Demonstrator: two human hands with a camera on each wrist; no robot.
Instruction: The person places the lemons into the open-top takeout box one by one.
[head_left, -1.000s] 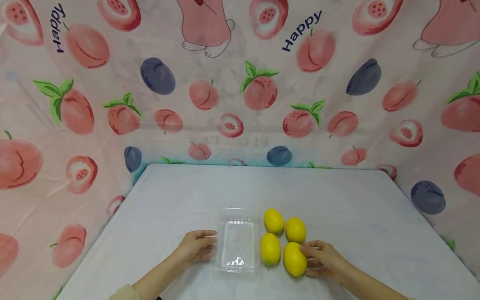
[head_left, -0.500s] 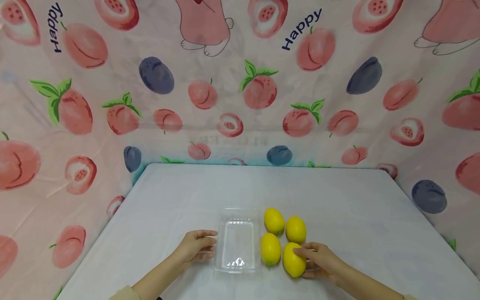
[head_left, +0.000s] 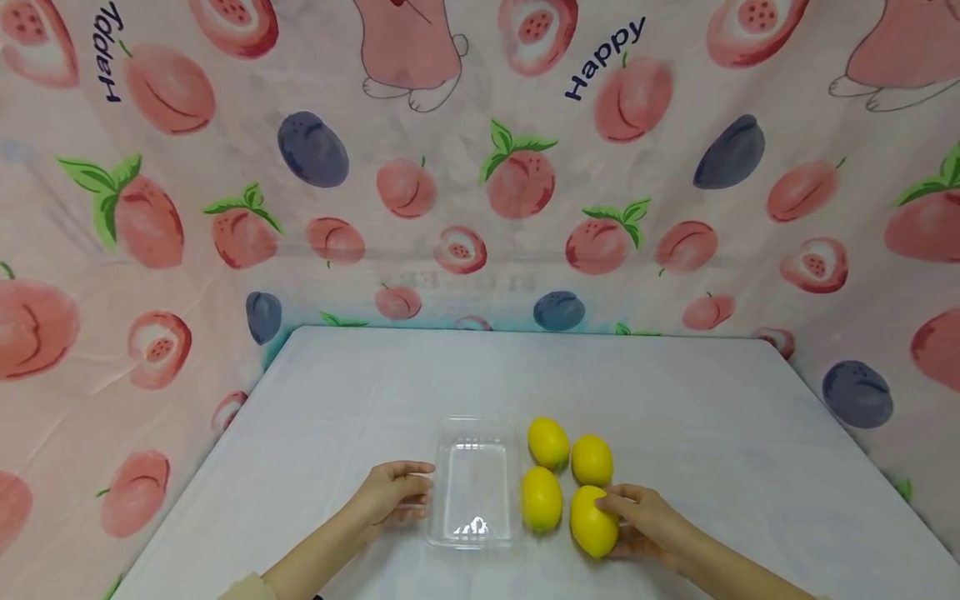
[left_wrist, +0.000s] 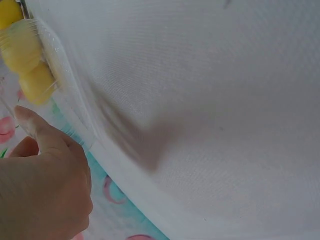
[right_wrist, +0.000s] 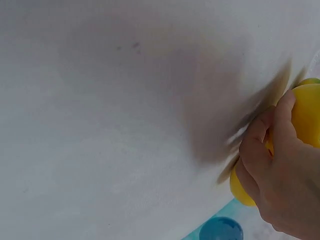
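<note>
In the head view a clear plastic box (head_left: 477, 492) lies on the table, its long sides running front to back. My left hand (head_left: 390, 497) is at the box's left side, fingers fairly straight with their tips right at its wall. Just right of the box, lemons sit in two rows: a back left lemon (head_left: 548, 442), a back right lemon (head_left: 592, 460), a front left lemon (head_left: 542, 499) and a front right lemon (head_left: 593, 523). My right hand (head_left: 651, 518) holds that front right lemon from its right side, thumb and fingers around it; the right wrist view shows fingertips against the lemon (right_wrist: 307, 115).
The white-covered table (head_left: 360, 375) reaches back to a pink fruit-print cloth (head_left: 450, 200) hung behind and at both sides. Through the clear box wall in the left wrist view, yellow lemons (left_wrist: 20, 47) show beyond my left hand.
The front right lemon shifts slightly left, then back right and a little nearer, with my right hand on it. My left hand, the box and the other lemons stay put.
</note>
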